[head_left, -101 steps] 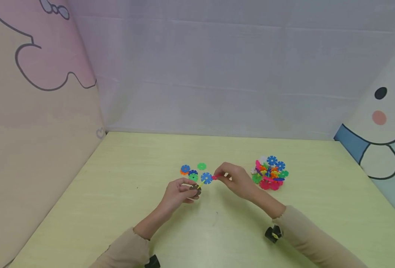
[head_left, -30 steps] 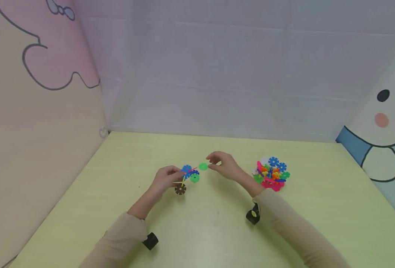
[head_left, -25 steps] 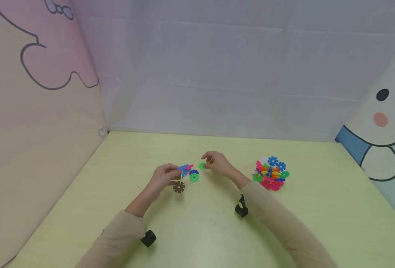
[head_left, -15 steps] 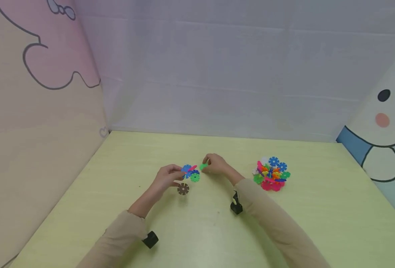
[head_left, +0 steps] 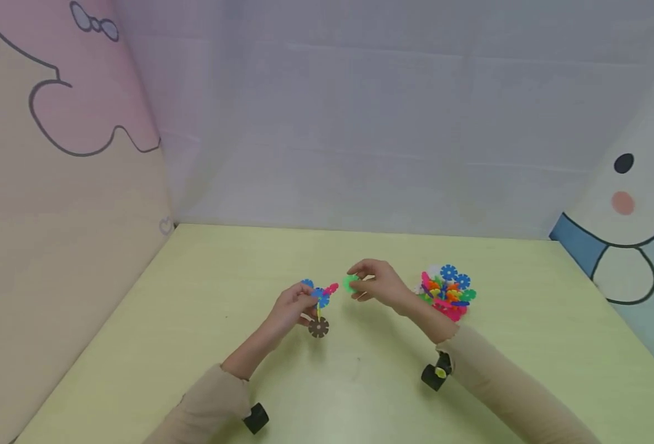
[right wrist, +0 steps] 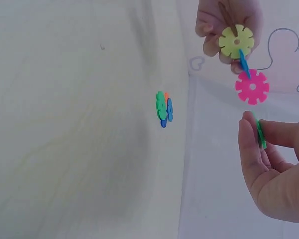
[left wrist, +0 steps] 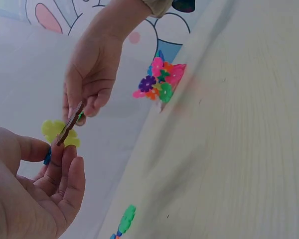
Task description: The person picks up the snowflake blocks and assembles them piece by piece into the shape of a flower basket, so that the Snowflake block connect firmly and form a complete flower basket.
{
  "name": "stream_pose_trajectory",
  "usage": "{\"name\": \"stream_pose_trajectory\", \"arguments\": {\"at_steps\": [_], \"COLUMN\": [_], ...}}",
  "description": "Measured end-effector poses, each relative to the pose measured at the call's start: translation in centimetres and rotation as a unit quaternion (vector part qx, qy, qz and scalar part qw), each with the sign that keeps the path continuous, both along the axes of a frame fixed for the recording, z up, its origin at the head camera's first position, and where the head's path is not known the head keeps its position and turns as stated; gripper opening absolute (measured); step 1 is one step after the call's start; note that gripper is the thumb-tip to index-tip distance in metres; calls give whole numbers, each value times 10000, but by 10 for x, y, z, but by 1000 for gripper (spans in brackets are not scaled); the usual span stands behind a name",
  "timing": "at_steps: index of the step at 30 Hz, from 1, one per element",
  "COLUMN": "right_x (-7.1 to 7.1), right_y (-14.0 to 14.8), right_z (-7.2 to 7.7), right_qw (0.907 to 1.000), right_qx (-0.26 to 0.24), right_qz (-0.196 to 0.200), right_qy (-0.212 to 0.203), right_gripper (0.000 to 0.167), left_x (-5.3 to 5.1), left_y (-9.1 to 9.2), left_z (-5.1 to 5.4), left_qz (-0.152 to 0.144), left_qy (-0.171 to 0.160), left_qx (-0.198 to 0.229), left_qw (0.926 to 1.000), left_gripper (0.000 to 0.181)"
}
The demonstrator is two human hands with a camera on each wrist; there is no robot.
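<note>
My left hand [head_left: 292, 307] pinches a short chain of notched plastic discs (snowflake building discs). Its brown disc [head_left: 318, 327] hangs lowest, joined to a yellow disc [right wrist: 228, 46]. A blue disc [head_left: 320, 300] lies between the yellow one and a pink disc [head_left: 332, 288], which points toward the other hand. My right hand [head_left: 382, 285] pinches a single green disc [head_left: 350, 283] between thumb and fingers. In the head view, a small gap separates the green disc from the pink one. Both hands are raised above the table.
A pile of mixed-colour discs [head_left: 445, 295] sits on the table [head_left: 360, 394] to the right, behind the right hand. Several loose discs [right wrist: 161, 104] lie beyond the left hand, which mostly hides them in the head view. A fabric backdrop [head_left: 327, 135] rises behind the table.
My right hand went from the pile side to the loose discs, picked up the green disc and brought it back toward me. The left hand moved left with the chain, then back right.
</note>
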State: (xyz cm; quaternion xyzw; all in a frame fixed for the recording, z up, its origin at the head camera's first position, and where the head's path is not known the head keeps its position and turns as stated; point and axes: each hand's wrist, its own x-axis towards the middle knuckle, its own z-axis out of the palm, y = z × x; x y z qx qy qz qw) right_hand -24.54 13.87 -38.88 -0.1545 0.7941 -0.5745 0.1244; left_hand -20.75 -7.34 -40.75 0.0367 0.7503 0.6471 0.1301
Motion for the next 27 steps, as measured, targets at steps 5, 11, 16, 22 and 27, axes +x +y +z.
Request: {"name": "stream_pose_trajectory", "arguments": {"at_steps": [5, 11, 16, 22, 27], "right_x": [16, 27, 31, 31, 31], "right_y": [5, 6, 9, 10, 12], "right_z": [3, 5, 6, 4, 4], "right_qw": [9983, 9988, 9996, 9997, 9991], "right_qx": [-491, -421, -245, -124, -183], "right_qz": [-229, -193, 16, 200, 369], "right_qy": [-202, -180, -158, -94, -64], "right_gripper": [26, 26, 26, 23, 21], "left_x": [3, 7, 9, 11, 15], "left_y": [5, 9, 10, 10, 12], "left_z": [0, -2, 0, 1, -2], "left_qz": [-235, -562, -657, -834, -801], "left_qy": [207, 372, 536, 1006, 1241], "left_qx": [53, 119, -60, -554, -863], "left_qw": [9995, 9977, 9964, 9899, 9853], "left_gripper": [15, 17, 19, 16, 14]}}
